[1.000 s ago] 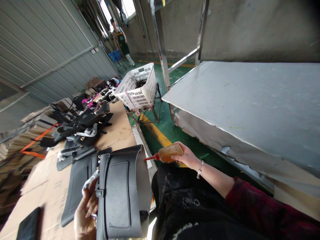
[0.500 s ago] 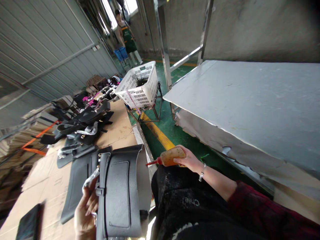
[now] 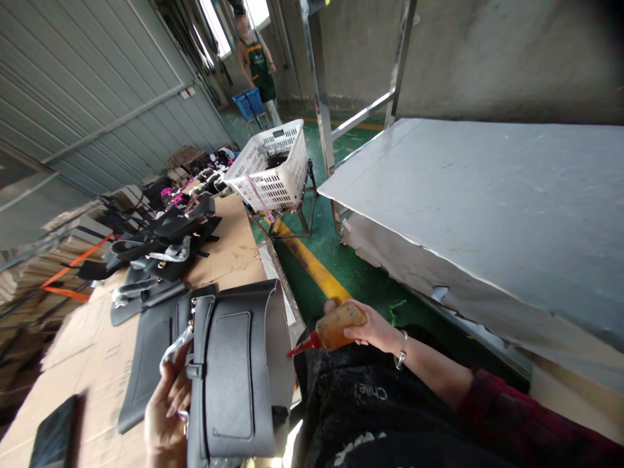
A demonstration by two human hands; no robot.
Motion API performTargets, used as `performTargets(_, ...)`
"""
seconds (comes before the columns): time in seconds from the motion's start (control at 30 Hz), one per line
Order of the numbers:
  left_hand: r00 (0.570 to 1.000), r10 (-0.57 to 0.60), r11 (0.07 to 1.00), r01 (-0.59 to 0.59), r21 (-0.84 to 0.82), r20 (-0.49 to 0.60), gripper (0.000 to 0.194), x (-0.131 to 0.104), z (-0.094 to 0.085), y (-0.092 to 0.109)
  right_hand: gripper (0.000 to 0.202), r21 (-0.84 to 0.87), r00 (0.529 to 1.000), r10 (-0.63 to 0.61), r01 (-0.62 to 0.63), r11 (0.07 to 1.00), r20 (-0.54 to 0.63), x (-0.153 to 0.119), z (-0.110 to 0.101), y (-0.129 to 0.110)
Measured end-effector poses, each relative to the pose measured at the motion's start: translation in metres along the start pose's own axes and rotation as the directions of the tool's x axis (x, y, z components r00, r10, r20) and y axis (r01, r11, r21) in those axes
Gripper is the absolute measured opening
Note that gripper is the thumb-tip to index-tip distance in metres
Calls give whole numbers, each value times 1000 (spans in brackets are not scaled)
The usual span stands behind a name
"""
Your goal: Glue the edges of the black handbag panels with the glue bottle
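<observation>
My left hand (image 3: pixel 168 406) grips the black bag (image 3: pixel 234 374) at its left edge, over the near end of the bench (image 3: pixel 104 354) — my right hand (image 3: pixel 377 328) is closed round an amber bottle (image 3: pixel 341 325), red nozzle (image 3: pixel 305 344) at the bag's right edge.

Red-black plaid sleeve (image 3: pixel 511 413) | silver bracelet (image 3: pixel 402 351) | black garment (image 3: pixel 414 416), pale "Chile" lettering (image 3: pixel 373 391)

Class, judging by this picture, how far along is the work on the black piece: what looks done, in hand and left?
Stitched outline and strap already look in place. The left hand holds the black piece; the right hand holds an amber bottle, nozzle near the pale inner face. That face, exposed, seems unfinished. Whether the piled pieces need work, I cannot tell.
</observation>
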State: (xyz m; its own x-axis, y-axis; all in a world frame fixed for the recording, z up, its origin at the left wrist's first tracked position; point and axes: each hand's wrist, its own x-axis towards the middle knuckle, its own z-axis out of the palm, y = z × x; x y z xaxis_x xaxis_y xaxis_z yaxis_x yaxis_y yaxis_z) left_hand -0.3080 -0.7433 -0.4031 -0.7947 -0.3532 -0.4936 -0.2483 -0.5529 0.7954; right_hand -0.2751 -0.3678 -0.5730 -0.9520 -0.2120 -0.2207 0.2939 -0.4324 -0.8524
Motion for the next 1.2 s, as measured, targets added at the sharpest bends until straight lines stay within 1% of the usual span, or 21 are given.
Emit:
performTargets(0.1,1000,-9,1000,9,-22,-6,54,-3,1,0,67,-6,998,33,-33,999,44,-9,5,4)
performTargets(0.23,999,-25,998,27,-49,29,54,-8,3,0,68,-7,993,72,-72,997,89,-21,10,9)
performTargets(0.37,1000,-9,999,9,-32,9,53,-7,5,-2,68,-7,991,96,-96,995,97,-26,10,13)
performTargets(0.43,1000,-6,999,7,-36,10,52,-5,5,-2,67,2,996,83,-83,997,46,-24,7,14)
performTargets(0.5,1000,-17,999,18,-47,25,53,-3,4,-2,66,29,997,41,-40,999,-58,-18,4,13)
performTargets(0.6,999,-30,997,32,-77,27,53,-1,1,-2,65,81,979,-16,34,996,-203,-7,-1,7)
performTargets(0.7,999,-24,994,29,-107,44,52,0,-1,-3,63,122,969,-31,63,990,-246,4,-1,-3)
performTargets(0.77,998,-19,994,25,-105,59,52,0,-2,-3,64,142,967,-34,72,987,-253,12,2,-9)
performTargets(0.83,999,-16,995,20,-94,50,53,1,-2,-3,65,150,966,-31,71,986,-255,20,6,-12)
performTargets(0.97,999,-16,997,19,-81,37,51,4,-4,-2,65,153,974,-12,48,987,-227,31,9,-8)
performTargets(1.07,998,-23,996,29,-87,66,52,4,-5,-3,63,150,982,4,25,988,-190,29,9,-2)
performTargets(1.2,995,-24,996,32,-79,100,54,4,-6,-4,64,181,988,43,-16,983,-148,16,8,5)
